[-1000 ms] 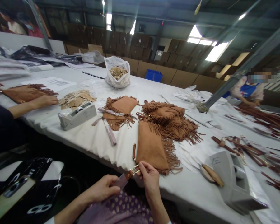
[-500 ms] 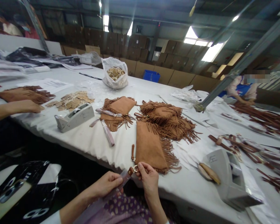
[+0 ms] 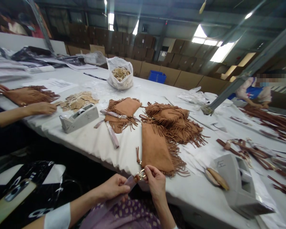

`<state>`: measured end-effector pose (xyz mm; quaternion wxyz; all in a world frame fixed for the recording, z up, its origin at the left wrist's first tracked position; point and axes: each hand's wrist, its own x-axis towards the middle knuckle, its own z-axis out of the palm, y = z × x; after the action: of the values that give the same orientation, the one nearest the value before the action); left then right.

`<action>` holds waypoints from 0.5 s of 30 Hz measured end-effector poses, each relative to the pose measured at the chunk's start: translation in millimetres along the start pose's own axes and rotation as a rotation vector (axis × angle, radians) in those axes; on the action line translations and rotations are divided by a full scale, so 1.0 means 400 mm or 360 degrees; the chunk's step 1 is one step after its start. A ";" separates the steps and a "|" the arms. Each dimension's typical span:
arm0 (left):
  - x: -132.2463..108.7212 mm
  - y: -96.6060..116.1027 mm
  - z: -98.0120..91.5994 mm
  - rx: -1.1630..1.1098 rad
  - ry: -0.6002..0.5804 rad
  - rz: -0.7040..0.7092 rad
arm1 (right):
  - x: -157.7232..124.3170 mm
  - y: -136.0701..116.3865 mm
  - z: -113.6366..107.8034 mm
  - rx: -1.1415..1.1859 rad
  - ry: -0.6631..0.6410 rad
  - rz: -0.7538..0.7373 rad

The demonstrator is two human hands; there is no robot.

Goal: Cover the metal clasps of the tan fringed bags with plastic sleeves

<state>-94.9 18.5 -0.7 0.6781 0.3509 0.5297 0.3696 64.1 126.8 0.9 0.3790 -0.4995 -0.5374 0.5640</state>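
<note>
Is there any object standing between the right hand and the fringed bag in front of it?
Nothing visible stands between the right hand and the fringed bag. The metal clasp it holds appears near the bag's corner; contact is unclear.

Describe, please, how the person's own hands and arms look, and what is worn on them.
The left hand and right hand wear no gloves. A plain white band or cuff, I cannot tell which, circles the left forearm. On the right arm, only a sliver of pale material shows at the picture's bottom edge.
</note>
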 end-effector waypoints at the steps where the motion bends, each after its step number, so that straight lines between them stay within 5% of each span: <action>1: 0.007 0.004 0.005 -0.0015 0.0016 0.0005 | 0.000 -0.002 -0.001 0.0025 -0.0005 0.0036; 15: 0.029 0.027 0.032 -0.0293 0.0053 0.0027 | -0.001 0.005 0.008 0.0066 -0.0036 -0.0035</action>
<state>-81.8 32.9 5.7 0.6954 0.2852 0.5017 0.4283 61.3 125.5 -1.3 0.3892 -0.4794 -0.5352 0.5763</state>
